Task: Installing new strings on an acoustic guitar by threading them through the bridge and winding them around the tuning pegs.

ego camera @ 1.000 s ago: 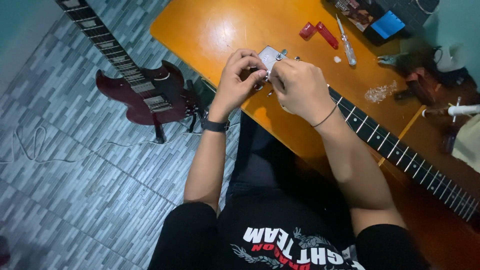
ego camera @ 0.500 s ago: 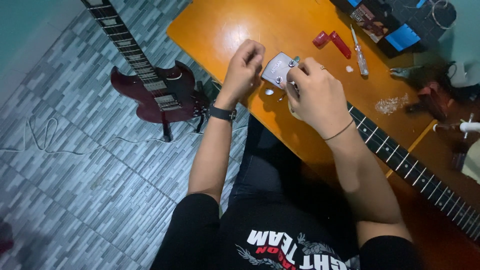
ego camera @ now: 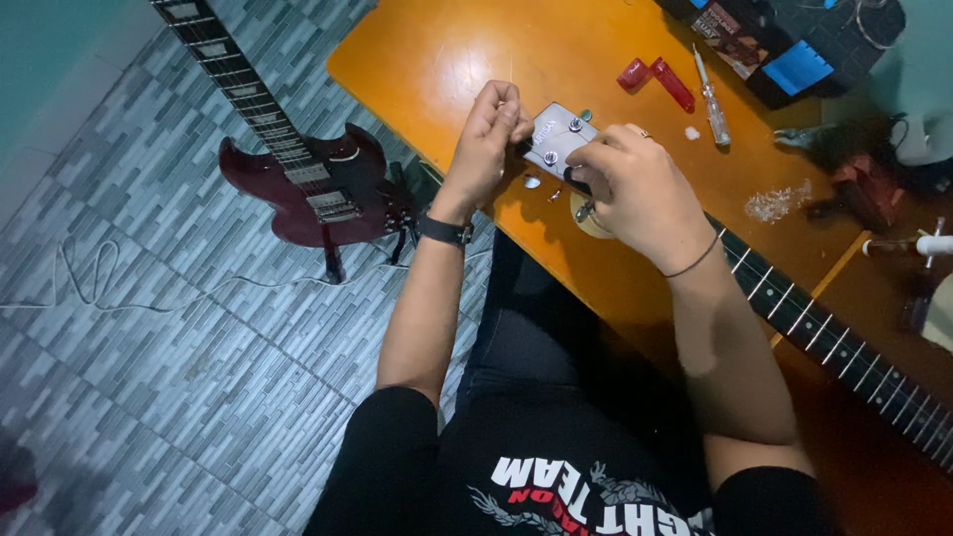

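both hands work at the guitar headstock (ego camera: pixel 558 139) at upper centre: left hand (ego camera: pixel 488 134) pinches a thin string, right hand (ego camera: pixel 635 189) grips a tuner; stringing looks underway, not finished.

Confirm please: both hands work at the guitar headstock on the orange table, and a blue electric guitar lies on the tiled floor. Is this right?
Not quite: in the head view the electric guitar on the tiled floor is dark red, not blue. The left hand and right hand do work at the headstock on the orange table.
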